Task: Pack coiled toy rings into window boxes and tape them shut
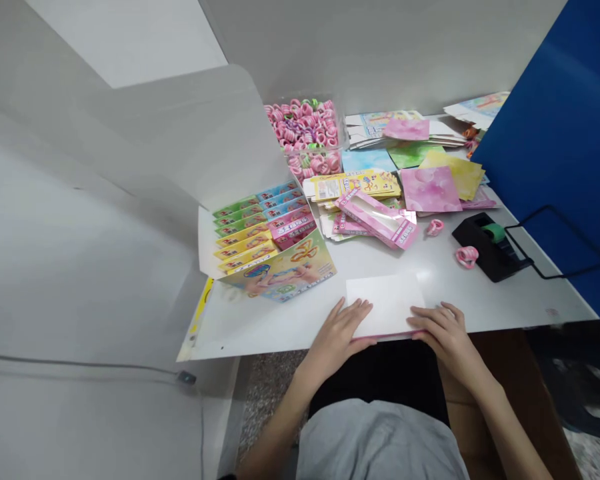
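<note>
A white card with a pink near edge lies at the front of the table, its blank side up. My left hand has its fingers spread over the card's left part, with the thumb along the near edge. At the right end, my right hand pinches the near corner between fingers and thumb. Beyond the card, a pink window box rests on other flat boxes. Two pink striped coil rings, a nearer ring and a farther ring, lie to the right.
On the left stands an open display box filled with coloured packs. Behind it, a clear bin holds many coil rings. Coloured cards and flattened cartons lie at the back. A black tape dispenser stands right, near a blue panel.
</note>
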{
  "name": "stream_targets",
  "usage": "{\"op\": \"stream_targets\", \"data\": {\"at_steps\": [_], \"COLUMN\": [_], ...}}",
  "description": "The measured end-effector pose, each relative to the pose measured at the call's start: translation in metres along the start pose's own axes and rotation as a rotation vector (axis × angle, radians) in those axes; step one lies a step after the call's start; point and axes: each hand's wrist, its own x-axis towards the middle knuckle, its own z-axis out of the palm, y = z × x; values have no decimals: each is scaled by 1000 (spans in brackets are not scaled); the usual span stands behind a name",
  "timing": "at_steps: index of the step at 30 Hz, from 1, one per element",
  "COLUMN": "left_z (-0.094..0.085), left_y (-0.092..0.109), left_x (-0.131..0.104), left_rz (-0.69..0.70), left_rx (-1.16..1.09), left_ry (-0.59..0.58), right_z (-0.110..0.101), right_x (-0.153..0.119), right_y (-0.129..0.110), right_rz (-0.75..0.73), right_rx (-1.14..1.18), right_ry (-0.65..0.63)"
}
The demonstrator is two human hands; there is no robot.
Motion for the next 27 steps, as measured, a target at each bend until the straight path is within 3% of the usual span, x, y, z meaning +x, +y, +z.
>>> {"op": "stream_targets", "data": {"at_steps": [4,8,12,15,22,24,27], "left_z": [1,2,8,11,2,1,2], "left_y": [4,7,7,5,-8,-9,-6], "left_x": [4,6,13,17,1,-3,-3], "left_rz": [-58,-62,-149,-195,-64,-105,-213], "left_rx": [-12,-31,-61,-26,-43,-100,-236], "left_ry": [21,72,216,279,167,182,203], "right_z": [-2,2,11,14,2,-1,-4], "right_x": [8,13,20,26,14,11,9], "right_y": [-2,-8,-11,-6,14,16,13], "right_rz": [62,86,138,147,-91,-86,34], "right_rx": [29,49,-13,-26,95,119,148], "right_ry": [-7,69,180,187,-8,-6,28]}}
